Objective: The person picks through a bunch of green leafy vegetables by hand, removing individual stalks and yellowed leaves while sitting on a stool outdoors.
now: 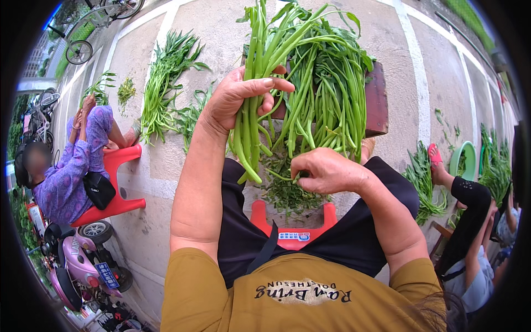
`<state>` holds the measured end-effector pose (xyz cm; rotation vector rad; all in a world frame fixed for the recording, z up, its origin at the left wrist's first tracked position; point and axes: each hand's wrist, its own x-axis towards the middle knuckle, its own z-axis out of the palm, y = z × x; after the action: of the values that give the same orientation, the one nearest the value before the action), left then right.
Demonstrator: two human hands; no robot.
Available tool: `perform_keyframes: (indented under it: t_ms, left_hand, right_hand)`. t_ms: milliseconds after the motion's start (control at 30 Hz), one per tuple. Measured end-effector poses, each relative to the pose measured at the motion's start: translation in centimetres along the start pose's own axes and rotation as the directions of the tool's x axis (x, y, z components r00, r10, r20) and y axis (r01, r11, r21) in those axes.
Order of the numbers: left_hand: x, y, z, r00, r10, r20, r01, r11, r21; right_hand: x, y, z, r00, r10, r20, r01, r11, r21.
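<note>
My left hand (244,97) is closed round a bunch of water spinach stems (251,124), whose leafy ends point away from me and whose thick cut ends hang toward my lap. My right hand (325,171) pinches the end of a thin green stem (278,175) between thumb and fingers, to the right of the bunch's lower ends. Beyond my right hand, a large heap of water spinach (336,91) hangs over the near side of a reddish-brown wooden stool or box (376,101). Below my hands, torn leaves (286,195) lie in a pile on the ground.
I sit on a red plastic stool (290,236). To the left lies a pile of greens (166,87); a person in purple (68,178) sits on another red stool (124,182). On the right are more greens (423,182), a green basin (468,159) and other seated people. A pink scooter (79,257) stands lower left.
</note>
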<state>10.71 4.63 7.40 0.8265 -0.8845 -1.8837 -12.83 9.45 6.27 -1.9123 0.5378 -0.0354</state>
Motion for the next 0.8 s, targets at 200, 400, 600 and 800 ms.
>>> perform_keyframes:
  t_ms: [200,400,600,800]
  left_hand:
    - [-0.2,0.2,-0.5,0.994,0.102,0.037,-0.092,0.976,-0.199]
    - [-0.3,0.2,-0.6,0.992,0.126,-0.001,-0.123,0.968,-0.217]
    - [-0.1,0.2,-0.7,0.993,0.119,-0.012,-0.119,0.982,-0.149]
    - [0.2,0.1,-0.3,0.992,0.126,-0.020,-0.127,0.985,-0.115]
  right_hand:
    - [0.3,0.7,3.6,0.984,-0.035,0.175,0.056,0.991,-0.121]
    - [0.7,1.3,4.6,0.983,0.029,0.182,0.016,0.970,-0.241]
    - [0.9,1.6,5.1,0.980,0.075,0.186,-0.012,0.947,-0.321]
    - [0.9,1.6,5.5,0.989,0.061,0.136,-0.016,0.951,-0.309]
